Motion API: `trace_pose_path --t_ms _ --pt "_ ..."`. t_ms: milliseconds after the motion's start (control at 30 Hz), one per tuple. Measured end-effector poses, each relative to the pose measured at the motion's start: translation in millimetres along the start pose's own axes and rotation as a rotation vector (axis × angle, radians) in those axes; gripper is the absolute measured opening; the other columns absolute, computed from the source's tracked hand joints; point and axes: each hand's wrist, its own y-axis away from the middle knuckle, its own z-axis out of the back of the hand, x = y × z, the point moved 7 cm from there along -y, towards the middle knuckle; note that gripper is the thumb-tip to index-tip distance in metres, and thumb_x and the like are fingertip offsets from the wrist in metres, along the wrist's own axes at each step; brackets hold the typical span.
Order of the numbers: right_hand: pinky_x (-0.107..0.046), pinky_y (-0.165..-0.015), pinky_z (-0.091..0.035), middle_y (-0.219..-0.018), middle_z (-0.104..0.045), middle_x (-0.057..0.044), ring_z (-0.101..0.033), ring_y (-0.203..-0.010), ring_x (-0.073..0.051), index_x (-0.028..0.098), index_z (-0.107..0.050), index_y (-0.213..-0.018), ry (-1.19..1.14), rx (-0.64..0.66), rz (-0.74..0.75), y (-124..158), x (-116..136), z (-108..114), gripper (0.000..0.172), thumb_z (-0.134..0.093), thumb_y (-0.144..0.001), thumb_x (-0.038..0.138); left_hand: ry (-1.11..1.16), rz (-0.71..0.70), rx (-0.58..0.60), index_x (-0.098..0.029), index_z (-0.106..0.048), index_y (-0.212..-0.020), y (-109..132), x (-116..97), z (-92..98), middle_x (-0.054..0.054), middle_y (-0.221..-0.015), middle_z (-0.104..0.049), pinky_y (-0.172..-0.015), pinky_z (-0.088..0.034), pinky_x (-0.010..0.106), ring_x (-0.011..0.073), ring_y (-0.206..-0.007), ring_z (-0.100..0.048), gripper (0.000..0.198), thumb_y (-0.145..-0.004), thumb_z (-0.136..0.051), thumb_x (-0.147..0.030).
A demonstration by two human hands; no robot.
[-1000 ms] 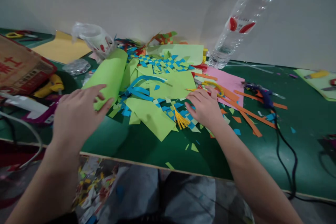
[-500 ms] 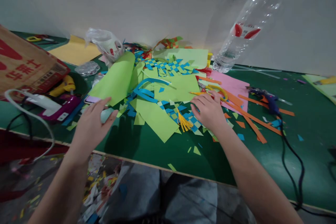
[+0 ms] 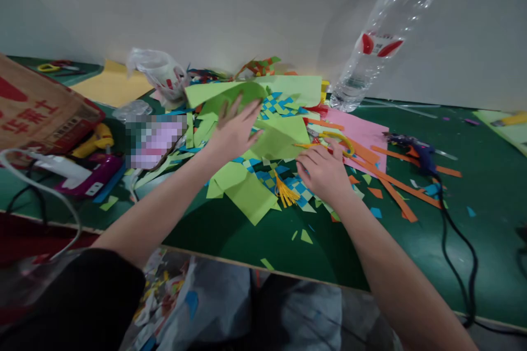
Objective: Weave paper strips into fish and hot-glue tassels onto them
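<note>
Paper: green sheet point(image 3: 230, 96) lying atop the scrap pile.
Left hand point(image 3: 234, 129): pressing it flat, fingers spread, gripping nothing.
Right hand point(image 3: 325, 170): resting loosely curled by the yellow scissors point(image 3: 335, 140), steadying scraps.

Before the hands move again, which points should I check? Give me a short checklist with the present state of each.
1. Left hand flat on the green paper: ok.
2. Right hand resting on the paper pile, holding nothing: ok.
3. Scissors right beside the right fingertips: ok.
4. Scissors blades shut: cannot tell.
5. Water bottle apart from both hands: ok.
6. Glue gun cable away from the pile: ok.
</note>
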Motion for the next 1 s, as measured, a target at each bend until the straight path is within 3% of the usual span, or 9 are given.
trace_pose_path --t_ms 133,267,333,433,533,667,800,900,1000 --pt "-0.050 -0.109 -0.028 -0.091 -0.073 -0.005 -0.061 -0.095 -0.022 0.019 -0.070 -0.089 0.005 0.027 0.001 1 -3 -4 0.026 -0.046 -0.097 0.020 0.035 -0.131 0.126 -0.017 -0.038 -0.151 -44 -20 -45.4 0.005 -0.159 -0.035 -0.123 -0.009 0.058 0.0339 -0.151 -0.013 0.057 -0.100 -0.030 -0.040" --pt "-0.054 -0.111 -0.026 -0.094 -0.073 -0.006 -0.061 -0.097 -0.023 0.019 -0.071 -0.092 0.001 0.053 -0.017 3 -7 -8 0.028 -0.044 -0.097 0.018 0.096 -0.159 0.307 -0.022 -0.033 -0.154 -72 -23 -84.7 0.007 -0.160 -0.032 -0.118 -0.015 0.064 0.0378 -0.149 -0.018 0.060 -0.098 -0.041 -0.043" --pt "-0.055 -0.112 -0.025 -0.095 -0.073 -0.007 -0.062 -0.098 -0.023 0.019 -0.071 -0.095 -0.004 0.062 -0.023 3 -8 -9 0.028 -0.043 -0.097 0.018 0.143 -0.170 0.360 -0.025 -0.027 -0.156 -80 -21 -96.7 0.010 -0.160 -0.032 -0.116 -0.020 0.062 0.0375 -0.147 -0.026 0.063 -0.098 -0.043 -0.045" --pt "-0.057 -0.112 -0.025 -0.100 -0.073 -0.008 -0.062 -0.100 -0.024 0.019 -0.071 -0.101 -0.027 0.088 -0.043 3 -9 -10 0.028 -0.044 -0.097 0.018 0.191 -0.195 0.349 -0.027 -0.018 -0.158 -86 -16 -104.9 0.013 -0.156 -0.037 -0.114 -0.030 0.052 0.0326 -0.137 -0.043 0.065 -0.100 -0.041 -0.045" --pt "-0.056 -0.112 -0.026 -0.104 -0.073 -0.007 -0.062 -0.102 -0.024 0.020 -0.070 -0.105 -0.025 0.100 -0.055 4 -10 -11 0.028 -0.042 -0.097 0.018 0.199 -0.212 0.337 -0.026 -0.019 -0.158 -89 -10 -109.3 0.014 -0.152 -0.043 -0.110 -0.035 0.044 0.0297 -0.133 -0.048 0.065 -0.100 -0.038 -0.049" --pt "-0.056 -0.113 -0.026 -0.105 -0.073 -0.006 -0.062 -0.102 -0.023 0.019 -0.069 -0.107 -0.007 0.105 -0.048 4 -9 -12 0.030 -0.040 -0.099 0.020 0.187 -0.183 0.335 -0.014 -0.032 -0.153 -90 -4 -106.9 0.017 -0.149 -0.047 -0.114 -0.031 0.043 0.0290 -0.138 -0.043 0.062 -0.102 -0.032 -0.048" --pt "-0.056 -0.113 -0.025 -0.107 -0.073 -0.007 -0.062 -0.103 -0.024 0.018 -0.068 -0.112 -0.001 0.110 -0.053 4 -10 -13 0.031 -0.039 -0.100 0.021 0.242 -0.209 0.303 -0.011 -0.054 -0.137 -79 0 -84.3 0.015 -0.144 -0.053 -0.116 -0.031 0.040 0.0262 -0.136 -0.045 0.053 -0.101 -0.034 -0.044" --pt "-0.056 -0.113 -0.025 -0.109 -0.073 -0.009 -0.062 -0.105 -0.025 0.017 -0.067 -0.116 -0.007 0.109 -0.069 3 -10 -13 0.032 -0.041 -0.099 0.021 0.266 -0.222 0.259 -0.013 -0.058 -0.133 -52 7 -56.4 0.015 -0.144 -0.053 -0.116 -0.031 0.039 0.0253 -0.137 -0.044 0.051 -0.098 -0.042 -0.046" --pt "-0.055 -0.113 -0.026 -0.111 -0.073 -0.009 -0.062 -0.105 -0.024 0.016 -0.066 -0.118 0.000 0.094 -0.069 3 -9 -11 0.032 -0.040 -0.100 0.022 0.325 -0.306 0.281 -0.019 -0.054 -0.137 -7 10 -33.1 0.013 -0.144 -0.054 -0.117 -0.030 0.042 0.0260 -0.138 -0.044 0.061 -0.090 -0.054 -0.058"
